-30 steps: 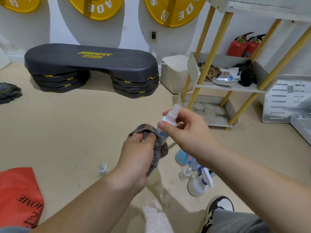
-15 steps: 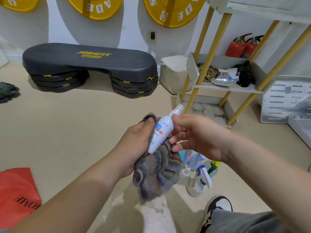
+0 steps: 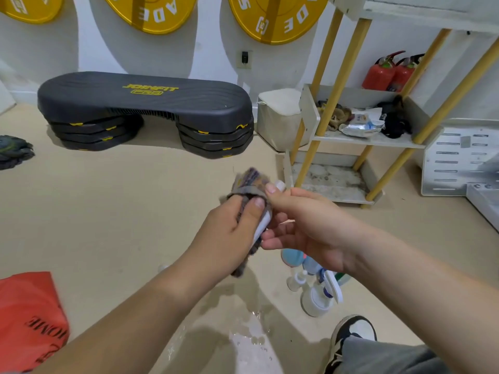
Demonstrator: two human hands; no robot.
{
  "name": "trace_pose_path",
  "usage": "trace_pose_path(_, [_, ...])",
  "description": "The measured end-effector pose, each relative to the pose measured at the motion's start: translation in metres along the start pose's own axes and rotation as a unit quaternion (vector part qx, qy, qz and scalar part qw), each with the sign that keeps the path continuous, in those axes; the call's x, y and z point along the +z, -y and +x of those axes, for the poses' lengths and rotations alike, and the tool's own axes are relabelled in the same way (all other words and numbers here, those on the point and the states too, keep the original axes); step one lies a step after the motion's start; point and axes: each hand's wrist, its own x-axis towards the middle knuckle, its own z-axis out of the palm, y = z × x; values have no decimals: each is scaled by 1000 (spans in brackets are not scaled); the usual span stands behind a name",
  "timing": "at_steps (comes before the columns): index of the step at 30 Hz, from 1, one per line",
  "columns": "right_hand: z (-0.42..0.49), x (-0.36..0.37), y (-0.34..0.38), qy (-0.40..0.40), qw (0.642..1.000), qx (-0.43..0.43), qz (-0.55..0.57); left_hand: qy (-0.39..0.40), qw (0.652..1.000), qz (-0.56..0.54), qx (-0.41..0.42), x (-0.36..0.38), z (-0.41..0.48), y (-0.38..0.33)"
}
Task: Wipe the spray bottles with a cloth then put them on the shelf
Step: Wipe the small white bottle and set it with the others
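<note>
Head view, sole entry: left hand (image 3: 232,230) is gripping the cloth (image 3: 249,179), fingers curled round it and thumb pressing the fabric against the small white spray bottle (image 3: 261,228), so that the cloth is wrapping most of the bottle's body. Right hand (image 3: 305,228) is holding the same bottle from the other side, thumb lying by the cap and the fingers curling loosely beneath the base. The bottle is sitting in mid-air between the two hands, above the floor (image 3: 135,211), with its long axis tilting from the base, low and near the person, up to the cap, far and slightly right. The shelf (image 3: 337,184) is standing ahead and to the right, beyond the cap end, its bottom board bare and stained; the right hand is the nearer one to it, so the placing looks likely to fall to that hand once wiping is finished. More spray bottles (image 3: 318,290) are waiting on the floor under the right wrist, beside a shoe (image 3: 353,330) and a wet patch (image 3: 251,338). Also listing: a black step platform (image 3: 145,101), a red bag (image 3: 29,319), fire extinguishers (image 3: 383,74)
</note>
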Motion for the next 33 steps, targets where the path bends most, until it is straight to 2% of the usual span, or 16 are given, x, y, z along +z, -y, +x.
trace_pose_path(3, [-1,-6,3,36,999,3,-13,13,993,-77,-86,-6,5,-3])
trace_pose_path(5, [-1,-7,3,33,999,-7,-22,29,988,-111,-99,-7,6,-2])
trace_pose_path(9, [2,-7,1,19,999,-35,-18,17,989,-107,-105,-2,5,-9])
trace_pose_path(14, [-2,-10,-2,14,999,-28,-30,78,979,-137,-127,-6,9,-7])
trace_pose_path(15, [-2,-10,-1,7,999,-32,-36,81,983,-116,-117,-4,8,-7])
trace_pose_path(17, [0,-10,0,-24,998,-42,-27,93,995,-6,-44,2,1,-8])
trace_pose_path(20, [1,-8,0,-76,996,-38,14,62,967,218,117,16,-13,-4])
trace_pose_path(22, [-1,-5,0,-86,995,-33,24,20,962,236,135,18,-14,2])
trace_pose_path(24, [-1,-4,2,-108,993,-41,28,13,987,147,61,14,-8,3])
trace_pose_path(26, [0,-7,5,-137,988,-59,47,40,999,-4,-37,12,-3,-2])
trace_pose_path(29, [1,-11,8,-151,984,-71,66,51,977,-164,-123,14,-4,-6])
trace_pose_path(33, [2,-14,14,-61,995,-45,66,98,916,-347,-176,12,0,-14])
